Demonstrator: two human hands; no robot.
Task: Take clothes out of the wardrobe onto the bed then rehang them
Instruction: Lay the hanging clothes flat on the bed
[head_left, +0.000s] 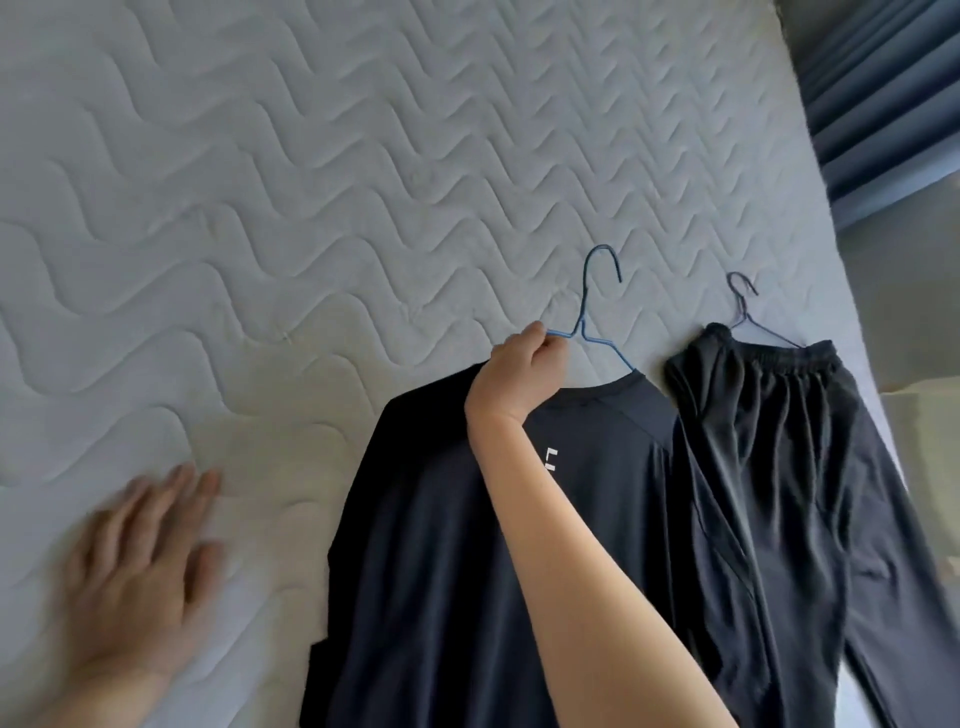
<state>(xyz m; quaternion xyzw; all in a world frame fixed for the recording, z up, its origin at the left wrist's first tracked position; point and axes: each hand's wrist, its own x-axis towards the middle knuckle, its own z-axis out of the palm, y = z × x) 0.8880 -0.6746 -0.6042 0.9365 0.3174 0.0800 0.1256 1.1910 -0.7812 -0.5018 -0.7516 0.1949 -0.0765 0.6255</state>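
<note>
Item under inspection: the dark navy long-sleeved shirt (415, 545), lying flat on the pale grey quilted bed (311, 182) at lower centre of the frame; collar toward the upper frame, hem running off the lower edge. It is fitted on a blue wire hanger (581, 325); the hook rises toward the upper frame, away from the person, so the long axis of shirt and hanger runs bottom to top.

Right hand (522, 371): over the collar, fingers curled, pinching the hanger's left shoulder wire just beside the neck; the hook lies up and to the right of the fingertips. Left hand (135, 566): lower left of the frame, blurred, fingers spread, holding nothing, well apart from the shirt; contact with the bed cannot be told.

Also present: black elastic-waisted trousers (779, 467) on a dark wire hanger (742, 312), just right of the shirt and overlapping its sleeve; blue pleated curtain (883, 104), upper right.

Judgement: the right hand is the nearer and already has the hanger; any lift would draw upward from the neck, with the trousers close enough to drag.
</note>
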